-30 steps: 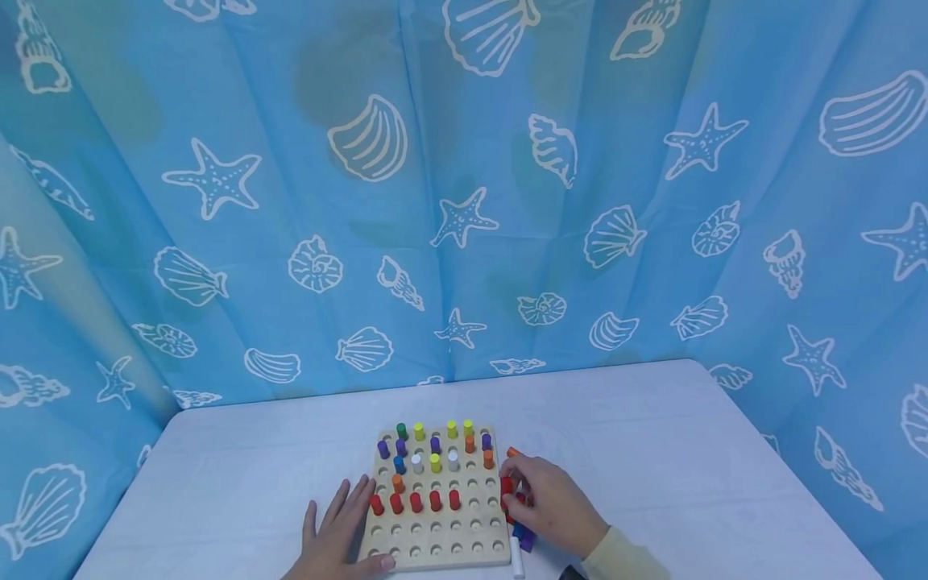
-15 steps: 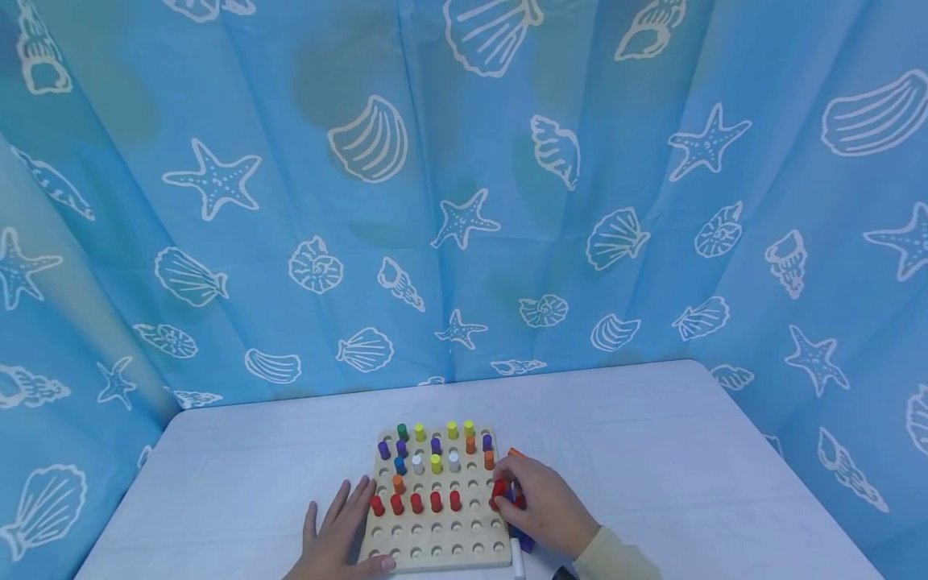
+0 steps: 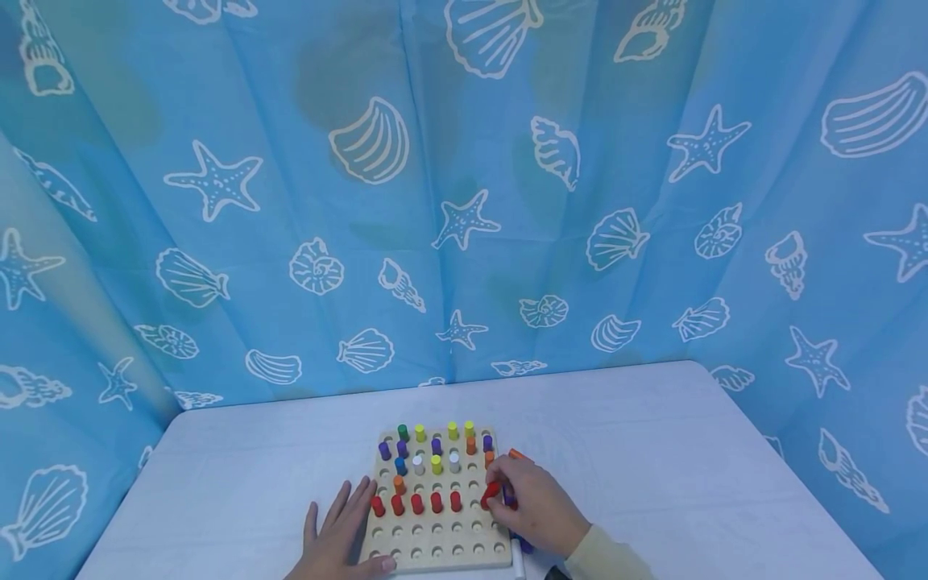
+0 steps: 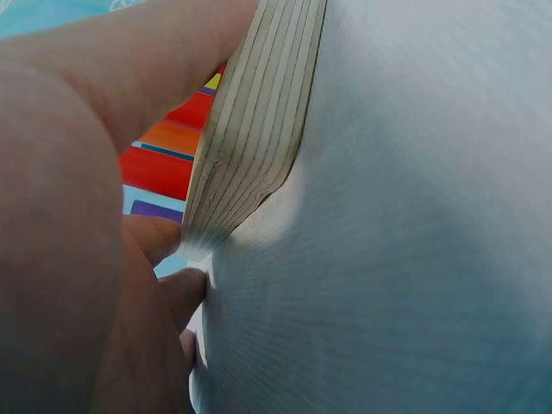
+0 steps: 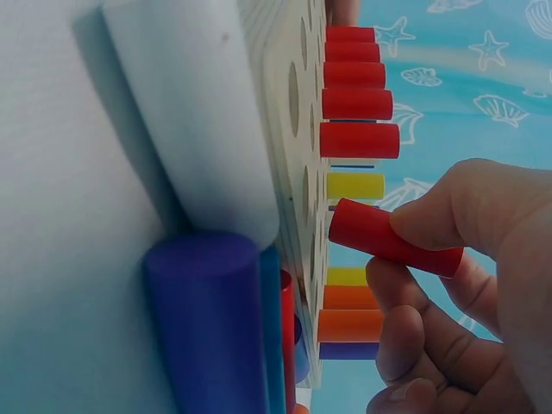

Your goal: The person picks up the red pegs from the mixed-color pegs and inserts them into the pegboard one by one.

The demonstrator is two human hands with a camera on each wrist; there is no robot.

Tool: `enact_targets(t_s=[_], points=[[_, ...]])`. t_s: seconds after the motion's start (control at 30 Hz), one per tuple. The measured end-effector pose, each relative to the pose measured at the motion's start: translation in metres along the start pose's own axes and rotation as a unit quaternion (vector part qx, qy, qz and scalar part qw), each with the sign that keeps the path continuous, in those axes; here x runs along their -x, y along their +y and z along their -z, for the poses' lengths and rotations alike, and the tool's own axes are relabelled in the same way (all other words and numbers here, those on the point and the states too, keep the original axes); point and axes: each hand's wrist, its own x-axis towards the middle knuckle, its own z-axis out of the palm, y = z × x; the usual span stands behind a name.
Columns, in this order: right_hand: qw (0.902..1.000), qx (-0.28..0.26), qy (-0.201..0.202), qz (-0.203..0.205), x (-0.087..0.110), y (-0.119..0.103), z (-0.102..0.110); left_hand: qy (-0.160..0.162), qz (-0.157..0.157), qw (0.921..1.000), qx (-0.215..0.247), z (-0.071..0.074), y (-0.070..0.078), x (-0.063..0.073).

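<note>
A wooden pegboard [image 3: 446,541] with rows of round holes lies at the front of the table. Between thumb and fingers, my right hand [image 3: 540,503] pinches a red peg [image 5: 371,231], tilted in the right wrist view and held just off the board face near its right side. Several red pegs [image 3: 416,504] stand in one row to the left of it. My left hand [image 3: 337,528] rests along the board's left edge, fingers straight, thumb at the front corner. In the left wrist view, the board's layered edge [image 4: 250,129] shows beside the fingers.
Loose pegs lie right of the board, partly under my right hand: a white peg [image 3: 517,559], an orange peg [image 3: 519,454] and a purple peg [image 5: 207,319]. Yellow pegs [image 3: 420,433] and other colours stand in the far rows. A blue shell-patterned curtain [image 3: 464,201] hangs behind the table.
My right hand has lifted the red peg from the loose pile and carried it left, over the board's right side. My left hand stays in place.
</note>
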Motion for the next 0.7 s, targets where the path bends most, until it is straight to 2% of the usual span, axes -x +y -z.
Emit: enact_targets(t_s=[0.33,0.7], points=[[0.9998,-0.002,-0.004,0.019,-0.0005,-0.0020,-0.0013,-0.003,0.000,1.0000,0.003,-0.0003,-0.0012,0.0004],[0.9999,-0.003,-0.010,0.003,-0.0035,-0.0036,-0.0054,0.004,-0.007,1.0000,-0.006,0.0004,-0.0001,0.0012]])
